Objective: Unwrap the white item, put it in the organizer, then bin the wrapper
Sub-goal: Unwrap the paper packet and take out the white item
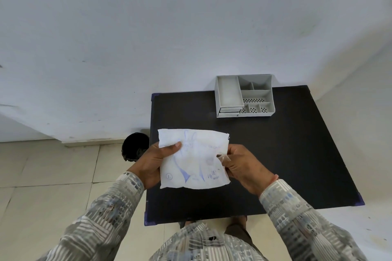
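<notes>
A flat white packet [194, 160] with faint blue printing is held up over the black table [275, 154]. My left hand [156, 161] grips its left edge, thumb on the front. At the right edge, my right hand [239, 167] pinches a partly torn strip of the wrapper. The white item inside is hidden by the wrapper. A grey organizer [244, 96] with several compartments and a small drawer stands at the table's far edge, well beyond both hands. A black bin [134, 147] sits on the floor left of the table, just past my left hand.
The small table stands against a white wall [148, 38], with purple corner caps [360, 200]. Beige floor tiles [46, 176] spread out to the left. My patterned sleeves and shirt fill the bottom of the view.
</notes>
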